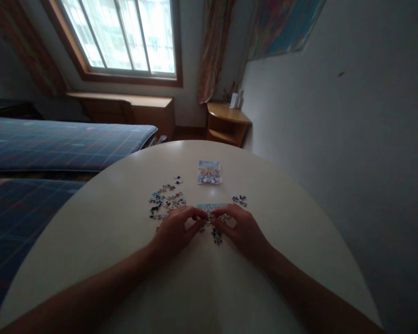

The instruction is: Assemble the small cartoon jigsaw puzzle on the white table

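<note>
My left hand (177,227) and my right hand (242,227) meet at the middle of the round table, fingertips almost touching. Each is closed in a pinch on a small jigsaw piece, mostly hidden by the fingers. Just beyond them shows the light-blue top strip of a partly joined jigsaw puzzle (212,205); the hands cover much of it. A small cluster of jigsaw pieces (216,235) lies between my wrists, below the fingertips. Many loose jigsaw pieces (163,200) are spread beyond my left hand. A smaller group of dark-blue pieces (239,200) sits beyond my right hand.
A picture packet (209,172) with a blue cartoon figure lies farther back on the white round table (285,195). Beds with blue checked mattresses (66,144) stand at the left. A wooden corner shelf (228,113) and a white wall (351,120) are beyond the table.
</note>
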`<state>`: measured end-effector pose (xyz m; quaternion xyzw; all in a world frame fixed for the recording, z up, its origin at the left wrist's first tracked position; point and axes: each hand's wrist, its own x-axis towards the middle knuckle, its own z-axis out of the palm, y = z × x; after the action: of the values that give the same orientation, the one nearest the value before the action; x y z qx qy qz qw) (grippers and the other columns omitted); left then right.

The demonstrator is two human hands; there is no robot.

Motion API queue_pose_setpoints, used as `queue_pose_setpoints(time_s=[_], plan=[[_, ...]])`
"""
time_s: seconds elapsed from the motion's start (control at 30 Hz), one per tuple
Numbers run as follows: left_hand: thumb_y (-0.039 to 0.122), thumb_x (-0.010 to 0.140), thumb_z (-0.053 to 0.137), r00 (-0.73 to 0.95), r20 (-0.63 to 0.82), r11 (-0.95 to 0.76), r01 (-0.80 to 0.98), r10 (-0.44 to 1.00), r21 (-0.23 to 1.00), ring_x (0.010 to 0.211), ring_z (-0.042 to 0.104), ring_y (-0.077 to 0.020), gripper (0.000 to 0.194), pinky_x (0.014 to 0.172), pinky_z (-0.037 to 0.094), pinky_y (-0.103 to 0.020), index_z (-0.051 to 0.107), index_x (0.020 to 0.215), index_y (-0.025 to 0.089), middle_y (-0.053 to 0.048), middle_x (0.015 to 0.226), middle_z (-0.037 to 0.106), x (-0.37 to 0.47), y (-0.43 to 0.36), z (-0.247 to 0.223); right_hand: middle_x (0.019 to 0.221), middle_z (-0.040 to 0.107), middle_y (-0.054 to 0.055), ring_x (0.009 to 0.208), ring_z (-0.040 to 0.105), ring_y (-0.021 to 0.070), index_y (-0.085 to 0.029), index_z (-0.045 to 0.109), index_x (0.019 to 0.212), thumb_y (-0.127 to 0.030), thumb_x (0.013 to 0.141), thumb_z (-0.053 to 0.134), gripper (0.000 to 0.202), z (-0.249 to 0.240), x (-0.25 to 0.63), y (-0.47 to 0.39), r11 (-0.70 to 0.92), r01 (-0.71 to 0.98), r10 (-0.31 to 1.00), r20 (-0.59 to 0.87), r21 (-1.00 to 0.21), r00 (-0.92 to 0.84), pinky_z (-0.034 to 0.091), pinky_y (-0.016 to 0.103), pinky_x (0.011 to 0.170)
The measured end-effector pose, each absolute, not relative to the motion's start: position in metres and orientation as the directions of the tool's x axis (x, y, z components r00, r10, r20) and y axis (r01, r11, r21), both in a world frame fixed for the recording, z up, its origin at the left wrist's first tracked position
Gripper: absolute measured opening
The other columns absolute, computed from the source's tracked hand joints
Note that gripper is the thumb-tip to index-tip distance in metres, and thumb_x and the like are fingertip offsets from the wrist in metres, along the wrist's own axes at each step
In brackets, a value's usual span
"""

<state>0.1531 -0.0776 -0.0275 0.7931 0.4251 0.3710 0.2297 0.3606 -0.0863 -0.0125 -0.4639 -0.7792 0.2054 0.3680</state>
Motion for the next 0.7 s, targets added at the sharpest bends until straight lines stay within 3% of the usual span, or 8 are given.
queue_pose_setpoints(time_s=[0.33,0.7], plan=[[0.02,0.091,0.065,0.555,0.424,-0.699,0.573,0.715,0.428,0.082,0.067,-0.0187,0.007,0.077,0.05,-0.03,0.072,0.09,0.023,-0.001,0.086,0.075,0.147,-0.072,-0.03,0.096,0.075,0.004,0.094,0.068,0.0205,-0.024,0.074,0.098,-0.021,0.087,0.069,0.012,-0.014,0.371,-0.081,0.524,0.655,0.852,0.336,-0.544,-0.401,0.045,0.042,0.097],[0.025,0.096,0.06,0.704,0.408,-0.809,0.552,0.582,0.202,0.085,0.063,-0.0194,0.011,0.078,0.048,-0.031,0.071,0.095,0.024,-0.001,0.091,0.074,0.144,-0.07,-0.027,0.094,0.075,0.005,0.092,0.068,0.021,-0.022,0.074,0.094,-0.021,0.086,0.07,0.009,-0.007,0.373,-0.084,0.507,0.703,0.862,0.308,-0.499,-0.403,0.045,0.043,0.097]])
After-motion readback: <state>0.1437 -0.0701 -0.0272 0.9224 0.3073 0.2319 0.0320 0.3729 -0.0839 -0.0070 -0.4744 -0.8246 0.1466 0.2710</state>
